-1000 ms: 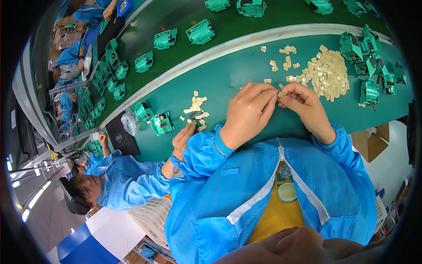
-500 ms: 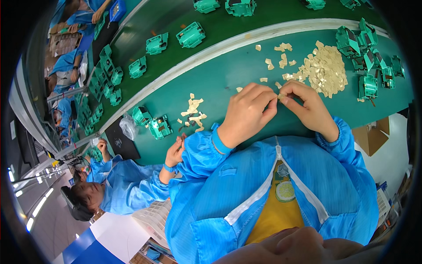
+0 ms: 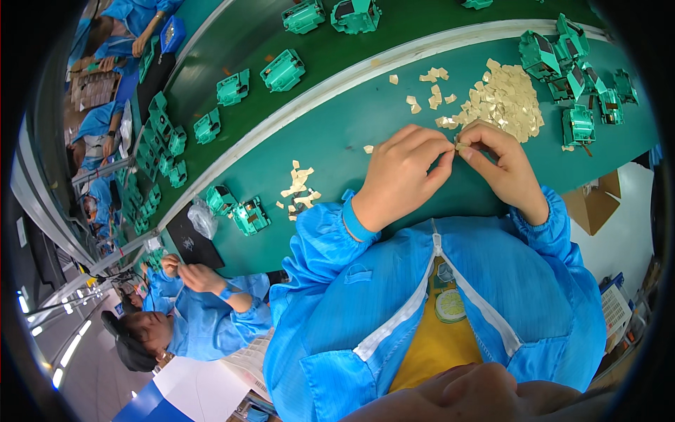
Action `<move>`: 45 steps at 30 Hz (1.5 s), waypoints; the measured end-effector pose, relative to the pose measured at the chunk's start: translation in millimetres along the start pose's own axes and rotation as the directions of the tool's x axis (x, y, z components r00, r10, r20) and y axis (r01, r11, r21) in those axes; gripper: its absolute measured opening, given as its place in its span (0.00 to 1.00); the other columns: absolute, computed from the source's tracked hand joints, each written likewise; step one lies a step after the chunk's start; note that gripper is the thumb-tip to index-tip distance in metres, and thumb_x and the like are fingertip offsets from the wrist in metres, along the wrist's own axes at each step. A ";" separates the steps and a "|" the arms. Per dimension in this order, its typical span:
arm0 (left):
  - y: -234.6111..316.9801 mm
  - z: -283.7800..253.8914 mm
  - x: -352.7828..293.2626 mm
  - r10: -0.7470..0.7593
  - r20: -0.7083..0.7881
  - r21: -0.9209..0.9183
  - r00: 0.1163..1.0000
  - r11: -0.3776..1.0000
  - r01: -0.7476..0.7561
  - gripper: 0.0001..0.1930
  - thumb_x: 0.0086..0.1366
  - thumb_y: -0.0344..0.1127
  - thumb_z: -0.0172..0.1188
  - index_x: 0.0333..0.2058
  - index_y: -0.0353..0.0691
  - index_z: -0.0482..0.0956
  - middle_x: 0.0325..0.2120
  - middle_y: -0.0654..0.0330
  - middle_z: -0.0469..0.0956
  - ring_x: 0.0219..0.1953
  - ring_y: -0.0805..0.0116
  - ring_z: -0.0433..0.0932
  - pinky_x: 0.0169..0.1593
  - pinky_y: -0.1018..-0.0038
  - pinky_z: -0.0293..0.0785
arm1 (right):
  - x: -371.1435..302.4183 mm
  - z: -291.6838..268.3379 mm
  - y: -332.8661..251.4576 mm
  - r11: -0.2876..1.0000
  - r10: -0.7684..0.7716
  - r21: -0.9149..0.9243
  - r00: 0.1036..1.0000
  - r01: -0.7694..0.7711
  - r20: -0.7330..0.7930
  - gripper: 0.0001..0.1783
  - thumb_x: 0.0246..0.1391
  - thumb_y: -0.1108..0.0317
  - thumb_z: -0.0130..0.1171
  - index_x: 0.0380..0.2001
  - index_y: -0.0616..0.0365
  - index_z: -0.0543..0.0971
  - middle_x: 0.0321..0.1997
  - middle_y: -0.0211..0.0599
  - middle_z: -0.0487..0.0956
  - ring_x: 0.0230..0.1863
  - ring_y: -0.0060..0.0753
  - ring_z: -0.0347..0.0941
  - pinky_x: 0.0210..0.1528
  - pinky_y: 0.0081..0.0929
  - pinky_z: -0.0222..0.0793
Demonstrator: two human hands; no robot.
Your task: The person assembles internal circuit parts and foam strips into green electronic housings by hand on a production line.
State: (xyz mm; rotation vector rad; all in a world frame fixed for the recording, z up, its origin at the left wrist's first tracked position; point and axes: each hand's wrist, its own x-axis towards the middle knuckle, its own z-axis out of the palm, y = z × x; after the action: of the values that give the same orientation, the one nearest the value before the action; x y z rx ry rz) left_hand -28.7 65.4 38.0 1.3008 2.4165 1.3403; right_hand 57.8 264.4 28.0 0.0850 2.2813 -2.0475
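Observation:
My left hand [image 3: 404, 176], with a blue band at its wrist, is closed in a pinch; whatever its fingertips hold is too small to make out. Almost touching it, my right hand [image 3: 503, 169] pinches a small pale-gold piece [image 3: 460, 146] between thumb and forefinger. Beyond the right hand lies a large heap of similar pale-gold pieces [image 3: 503, 102], with several loose ones [image 3: 436, 91] to its left. A smaller scatter of pale strips [image 3: 299, 181] lies left of my left hand, with dark bits among them.
Green plastic housings [image 3: 552, 60] are piled at the far right, and two more [image 3: 249, 216] stand at the left. Behind a pale rail [image 3: 351, 75], a green belt carries further housings [image 3: 283, 70]. A co-worker [image 3: 204, 309] sits at my left, beside a clear bag [image 3: 202, 219] and a black mat.
My fingertips have shifted slightly and still meet at the small piece. The co-worker's near hand has drawn back from the scattered strips to the other hand. The whole view has shifted a little.

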 end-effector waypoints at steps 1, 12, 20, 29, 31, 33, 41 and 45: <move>0.2 0.5 0.7 0.001 0.002 -0.001 1.000 1.000 -0.001 0.06 0.57 0.27 0.70 0.34 0.36 0.85 0.34 0.57 0.85 0.36 0.57 0.83 0.39 0.66 0.79 | 0.1 -0.5 -0.7 0.999 -0.014 -0.036 1.000 0.014 -0.002 0.03 0.62 0.79 0.58 0.39 0.63 0.78 0.39 0.32 0.77 0.40 0.22 0.72 0.41 0.22 0.67; 1.7 0.9 3.7 0.004 0.013 0.067 1.000 0.998 -0.004 0.08 0.56 0.25 0.69 0.35 0.37 0.84 0.36 0.58 0.85 0.36 0.57 0.82 0.38 0.66 0.79 | 1.6 -4.3 0.8 0.999 0.001 -0.038 0.998 0.001 0.060 0.03 0.62 0.78 0.59 0.39 0.62 0.78 0.39 0.29 0.77 0.40 0.20 0.71 0.40 0.21 0.66; -0.1 0.3 0.9 -0.001 -0.026 -0.049 1.000 0.999 -0.001 0.08 0.57 0.25 0.69 0.37 0.35 0.85 0.37 0.56 0.85 0.37 0.57 0.83 0.41 0.66 0.80 | 0.7 -2.5 1.1 0.983 0.090 0.153 0.991 -0.104 0.097 0.04 0.65 0.79 0.57 0.41 0.62 0.77 0.42 0.27 0.75 0.42 0.16 0.68 0.43 0.18 0.66; -0.5 1.9 1.6 0.022 -0.038 -0.005 0.999 1.000 -0.022 0.06 0.57 0.24 0.69 0.35 0.35 0.84 0.36 0.57 0.85 0.35 0.57 0.83 0.38 0.66 0.80 | 2.0 0.8 9.3 0.952 0.113 0.275 0.990 -0.132 0.085 0.03 0.67 0.78 0.55 0.42 0.63 0.76 0.42 0.25 0.74 0.42 0.13 0.68 0.44 0.17 0.66; -0.2 2.6 2.1 0.025 -0.046 0.000 0.999 1.000 -0.025 0.06 0.57 0.24 0.69 0.35 0.36 0.84 0.36 0.57 0.85 0.35 0.57 0.83 0.38 0.66 0.80 | 2.4 -0.1 9.1 0.952 0.123 0.271 0.988 -0.144 0.092 0.03 0.67 0.78 0.55 0.42 0.63 0.76 0.42 0.26 0.75 0.42 0.13 0.68 0.45 0.17 0.66; -0.5 4.0 3.4 0.009 -0.046 0.004 0.999 1.000 -0.009 0.06 0.56 0.24 0.69 0.34 0.35 0.84 0.34 0.57 0.85 0.35 0.56 0.83 0.38 0.65 0.79 | 2.4 -1.6 10.3 0.951 0.134 0.268 0.986 -0.155 0.096 0.03 0.67 0.78 0.55 0.42 0.63 0.76 0.42 0.26 0.75 0.43 0.13 0.68 0.45 0.17 0.66; -52.0 35.6 26.4 -0.125 -0.134 0.095 0.983 0.986 0.138 0.06 0.60 0.28 0.66 0.37 0.35 0.84 0.34 0.57 0.84 0.39 0.53 0.82 0.43 0.61 0.78 | 1.2 -23.9 8.9 0.927 0.130 0.342 0.987 -0.154 0.092 0.02 0.64 0.76 0.54 0.38 0.63 0.75 0.38 0.29 0.76 0.41 0.21 0.72 0.45 0.25 0.70; -47.9 45.4 35.9 0.043 -0.172 -0.158 0.984 0.985 -0.071 0.07 0.63 0.30 0.66 0.38 0.35 0.84 0.37 0.57 0.85 0.43 0.56 0.83 0.45 0.62 0.78 | 0.3 -26.9 3.5 0.951 0.176 0.255 0.984 -0.176 0.023 0.01 0.64 0.76 0.56 0.37 0.62 0.75 0.36 0.29 0.77 0.40 0.21 0.72 0.45 0.24 0.69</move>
State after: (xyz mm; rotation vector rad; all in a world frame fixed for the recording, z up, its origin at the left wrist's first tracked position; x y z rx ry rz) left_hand -61.7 108.6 -13.8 1.2716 2.3270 1.6885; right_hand 57.3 291.5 27.4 0.2926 1.9162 -2.2308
